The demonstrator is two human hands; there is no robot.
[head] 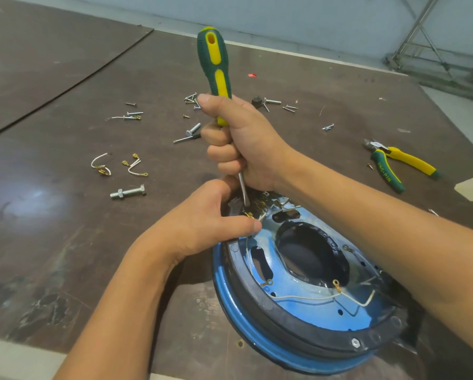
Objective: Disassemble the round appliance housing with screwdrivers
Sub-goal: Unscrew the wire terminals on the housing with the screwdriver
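Observation:
The round blue appliance housing (287, 349) lies tilted on the brown table at the lower right, its shiny inner plate with white wires facing up. My right hand (243, 141) grips a green and yellow screwdriver (216, 69) upright, and its metal tip reaches into the brass terminals (265, 202) at the housing's far rim. My left hand (205, 220) holds that rim on the left side, thumb and fingertips pinching at a brass terminal with a white wire beside the screwdriver tip.
Loose screws (191, 100), a large bolt (128, 192) and cut white wires with brass terminals (120, 165) lie scattered on the table (51, 215) behind and left. Green and yellow pliers (394, 163) rest at the right. A metal frame (432, 50) stands beyond the table.

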